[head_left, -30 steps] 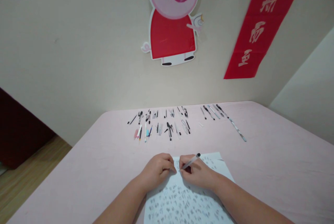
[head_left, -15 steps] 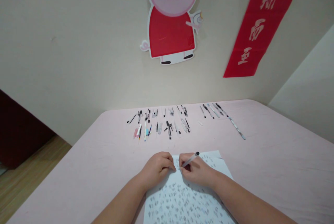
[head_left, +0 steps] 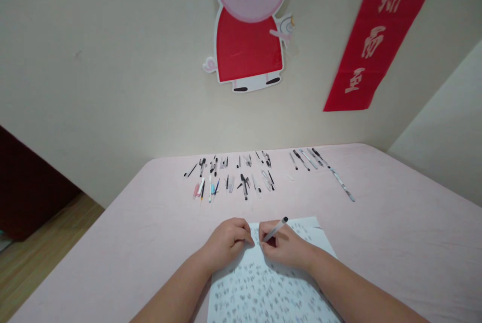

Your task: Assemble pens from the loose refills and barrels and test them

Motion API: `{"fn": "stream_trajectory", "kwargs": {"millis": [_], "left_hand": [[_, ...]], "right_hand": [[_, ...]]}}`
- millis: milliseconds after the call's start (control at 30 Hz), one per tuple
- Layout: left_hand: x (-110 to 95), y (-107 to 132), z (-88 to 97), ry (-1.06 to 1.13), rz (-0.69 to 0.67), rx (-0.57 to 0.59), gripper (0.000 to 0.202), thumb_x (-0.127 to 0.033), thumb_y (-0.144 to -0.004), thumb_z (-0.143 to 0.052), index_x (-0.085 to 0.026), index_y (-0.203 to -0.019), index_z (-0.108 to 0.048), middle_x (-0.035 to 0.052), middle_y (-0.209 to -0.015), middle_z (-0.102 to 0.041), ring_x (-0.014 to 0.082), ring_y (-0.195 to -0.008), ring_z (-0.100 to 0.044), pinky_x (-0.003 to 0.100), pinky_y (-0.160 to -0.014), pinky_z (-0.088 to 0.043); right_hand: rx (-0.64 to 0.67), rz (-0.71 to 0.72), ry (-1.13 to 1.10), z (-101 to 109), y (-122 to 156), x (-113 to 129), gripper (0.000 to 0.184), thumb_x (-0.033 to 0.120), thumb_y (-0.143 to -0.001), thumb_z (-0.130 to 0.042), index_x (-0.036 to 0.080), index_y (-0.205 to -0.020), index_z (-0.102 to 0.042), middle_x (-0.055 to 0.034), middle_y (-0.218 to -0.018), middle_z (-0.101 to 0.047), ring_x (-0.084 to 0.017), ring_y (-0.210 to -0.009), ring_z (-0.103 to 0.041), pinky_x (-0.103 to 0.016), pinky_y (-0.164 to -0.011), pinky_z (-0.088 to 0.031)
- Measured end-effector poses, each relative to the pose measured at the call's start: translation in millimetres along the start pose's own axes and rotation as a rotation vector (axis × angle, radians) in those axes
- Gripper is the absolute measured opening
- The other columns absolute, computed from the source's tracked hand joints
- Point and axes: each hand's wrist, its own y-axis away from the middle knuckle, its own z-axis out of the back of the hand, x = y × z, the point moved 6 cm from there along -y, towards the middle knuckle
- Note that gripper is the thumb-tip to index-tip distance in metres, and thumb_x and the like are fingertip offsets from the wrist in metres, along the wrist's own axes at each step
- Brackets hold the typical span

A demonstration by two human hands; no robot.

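Note:
My right hand [head_left: 284,245] is closed around a pen [head_left: 276,229] with a clear barrel and a black end. The pen slants up to the right, and its lower tip is hidden by my fingers close to the paper. Under both hands lies a white sheet of paper [head_left: 259,295] covered with rows of dark handwriting. My left hand [head_left: 229,243] rests on the upper left of the sheet, fingers loosely bent and the thumb slightly apart, with nothing visible in it. A small gap separates the two hands.
Beyond the paper, several pens and pen parts [head_left: 244,186] lie in two rows on the pink tabletop [head_left: 124,232]. More pens [head_left: 301,159] lie at the back right, near a patterned stick [head_left: 342,185]. A pig cutout [head_left: 248,46] and red banner [head_left: 371,44] hang on the wall.
The whole view has shifted very slightly. Both hands, the pen and the paper keep nearly the same positions.

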Motion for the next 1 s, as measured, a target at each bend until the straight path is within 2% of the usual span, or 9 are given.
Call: {"fn": "stream_trajectory", "kwargs": {"millis": [367, 533, 667, 800, 1000], "left_hand": [[-0.4, -0.6, 0.3, 0.007, 0.002, -0.007, 0.043, 0.0, -0.063, -0.042, -0.022, -0.079, -0.075, 0.0028, -0.082, -0.066, 0.0147, -0.079, -0.06, 0.026, -0.077, -0.044], [0.6, -0.1, 0.3, 0.015, 0.015, -0.004, 0.043, 0.001, -0.062, -0.043, -0.021, -0.079, -0.075, 0.0028, -0.082, -0.066, 0.0149, -0.08, -0.06, 0.025, -0.077, -0.044], [2.2, -0.4, 0.2, 0.04, 0.033, -0.021, 0.042, 0.001, -0.062, -0.043, -0.021, -0.077, -0.075, 0.0029, -0.081, -0.066, 0.0144, -0.078, -0.06, 0.025, -0.076, -0.044], [3.0, -1.2, 0.6, 0.074, 0.048, -0.041, 0.042, 0.001, -0.06, -0.042, -0.02, -0.075, -0.076, 0.0033, -0.079, -0.065, 0.0147, -0.077, -0.059, 0.026, -0.077, -0.044], [3.8, -1.7, 1.2, 0.104, 0.07, -0.056, 0.041, 0.0, -0.061, -0.043, -0.019, -0.074, -0.076, 0.0037, -0.079, -0.065, 0.0146, -0.078, -0.06, 0.026, -0.077, -0.044]], "right_hand": [[0.009, -0.02, -0.021, 0.5, 0.0, 0.0, 0.017, 0.003, -0.056, -0.045, 0.018, -0.06, -0.051, 0.0062, -0.053, -0.041, -0.008, -0.05, -0.038, -0.018, -0.047, -0.026], [-0.025, -0.144, -0.205, 4.1, -5.0, -11.1, 0.011, 0.008, -0.062, -0.049, 0.018, -0.063, -0.05, 0.006, -0.054, -0.042, -0.009, -0.049, -0.039, -0.02, -0.047, -0.029], [-0.127, -0.2, -0.353, 13.7, -10.4, -19.0, 0.006, 0.013, -0.067, -0.051, 0.019, -0.065, -0.051, 0.0053, -0.056, -0.043, -0.009, -0.051, -0.039, -0.021, -0.048, -0.03], [-0.198, -0.207, -0.334, 20.6, -11.0, -22.7, 0.005, 0.016, -0.071, -0.052, 0.019, -0.068, -0.055, 0.0037, -0.06, -0.047, -0.01, -0.055, -0.043, -0.022, -0.052, -0.033], [-0.168, -0.201, -0.25, 17.0, -10.3, -23.3, 0.012, 0.011, -0.07, -0.05, 0.018, -0.069, -0.06, 0.0018, -0.062, -0.053, -0.012, -0.06, -0.048, -0.022, -0.055, -0.036]]}}
